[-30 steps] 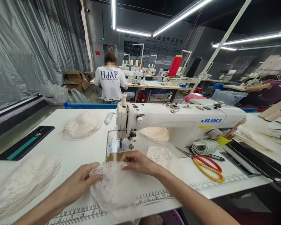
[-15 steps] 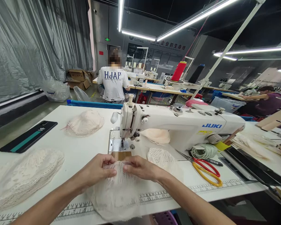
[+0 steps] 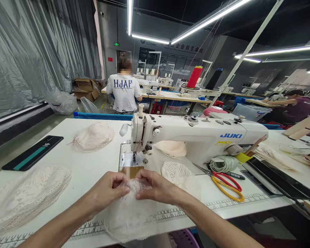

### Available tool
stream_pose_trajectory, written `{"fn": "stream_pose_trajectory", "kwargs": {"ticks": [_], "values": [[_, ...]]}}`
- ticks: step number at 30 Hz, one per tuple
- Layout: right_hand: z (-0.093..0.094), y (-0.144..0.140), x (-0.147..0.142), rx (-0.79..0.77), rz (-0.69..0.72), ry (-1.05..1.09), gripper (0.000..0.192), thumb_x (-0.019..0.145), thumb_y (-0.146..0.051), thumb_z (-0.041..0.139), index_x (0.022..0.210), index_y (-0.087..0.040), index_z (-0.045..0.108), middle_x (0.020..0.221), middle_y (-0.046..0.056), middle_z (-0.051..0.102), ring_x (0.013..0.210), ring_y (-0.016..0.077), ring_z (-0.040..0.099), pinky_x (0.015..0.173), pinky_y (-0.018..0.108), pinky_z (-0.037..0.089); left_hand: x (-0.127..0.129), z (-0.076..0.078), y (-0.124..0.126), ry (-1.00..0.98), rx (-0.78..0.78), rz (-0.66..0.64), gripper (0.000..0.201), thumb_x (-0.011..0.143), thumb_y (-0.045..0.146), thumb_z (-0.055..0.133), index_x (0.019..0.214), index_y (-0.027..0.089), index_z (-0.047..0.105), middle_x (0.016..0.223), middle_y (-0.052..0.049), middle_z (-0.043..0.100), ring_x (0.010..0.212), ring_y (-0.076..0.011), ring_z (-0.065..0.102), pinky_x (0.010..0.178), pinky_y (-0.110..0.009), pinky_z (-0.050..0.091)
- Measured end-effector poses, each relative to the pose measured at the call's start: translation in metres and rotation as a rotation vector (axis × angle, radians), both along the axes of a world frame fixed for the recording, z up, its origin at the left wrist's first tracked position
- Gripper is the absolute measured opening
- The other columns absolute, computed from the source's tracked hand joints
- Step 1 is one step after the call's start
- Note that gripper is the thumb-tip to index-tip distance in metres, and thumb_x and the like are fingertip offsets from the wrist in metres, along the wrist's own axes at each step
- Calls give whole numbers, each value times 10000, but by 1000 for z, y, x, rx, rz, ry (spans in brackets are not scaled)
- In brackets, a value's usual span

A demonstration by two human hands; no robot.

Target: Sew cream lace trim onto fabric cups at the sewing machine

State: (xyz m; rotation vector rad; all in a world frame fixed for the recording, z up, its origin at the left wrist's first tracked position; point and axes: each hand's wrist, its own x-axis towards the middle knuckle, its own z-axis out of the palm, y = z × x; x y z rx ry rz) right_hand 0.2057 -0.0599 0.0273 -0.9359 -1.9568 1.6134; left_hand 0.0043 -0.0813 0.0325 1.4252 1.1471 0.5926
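Note:
A sheer white lace piece (image 3: 130,215) hangs from both hands over the front of the sewing table. My left hand (image 3: 113,186) pinches its upper edge on the left; my right hand (image 3: 153,186) pinches it a few centimetres to the right. Both hands are just in front of the sewing machine (image 3: 186,132), below its needle and presser foot (image 3: 134,157). A brown plate (image 3: 132,171) lies between the fingers and the machine's metal bed. To the right of my right hand rests another cream lace piece (image 3: 178,174).
Lace pieces are stacked (image 3: 33,196) at the left, with another pile (image 3: 94,136) behind. A black and green case (image 3: 33,153) lies at the left edge. Scissors (image 3: 226,184) and a coil of cord (image 3: 224,163) are right. A person (image 3: 123,89) sits ahead, facing away.
My fingers have shifted slightly on the lace, and its held edge is turned differently. The right hand's fingers are raised a little more. The camera view has moved slightly.

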Motion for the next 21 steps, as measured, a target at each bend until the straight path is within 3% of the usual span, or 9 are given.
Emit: {"fn": "stream_pose_trajectory", "kwargs": {"ticks": [3,8,11,14,17,21], "values": [[2,-5,2,-11,50,16,369,695,-428,718,855,-154,530,693,-43,447,633,87,384,552,202,285,3,5,-7,-58,-21,11,146,674,254,651,756,134,636,672,7,548,666,-143,461,604,-241,331],[10,-19,4,41,33,-22,400,821,-502,546,681,-127,539,570,-46,386,542,72,315,487,206,238,6,17,-26,-65,-60,6,253,657,241,663,893,151,646,811,-29,621,818,-200,530,703,-270,390],[24,-32,9,41,8,-49,337,817,-443,573,706,-125,564,604,-29,450,570,81,369,502,202,272,6,23,-41,-17,-88,-53,295,658,304,673,911,157,640,799,-20,606,773,-192,517,666,-262,381],[42,-42,17,93,55,-51,250,833,-359,565,725,-134,571,635,-25,480,601,86,398,536,198,313,8,32,-51,47,-46,-117,263,706,417,624,791,168,623,722,12,532,663,-149,457,583,-237,339],[47,-34,22,234,82,-76,154,848,-266,540,759,-145,574,675,-24,511,634,89,434,585,194,360,14,33,-40,128,92,-128,262,737,409,570,627,172,538,667,26,469,632,-137,420,563,-232,314],[22,-3,17,554,-73,-373,64,812,-105,514,830,-140,564,740,2,567,658,118,492,602,226,398,22,4,9,389,209,-83,237,739,370,515,594,191,460,587,46,395,565,-132,393,512,-226,281]]}}
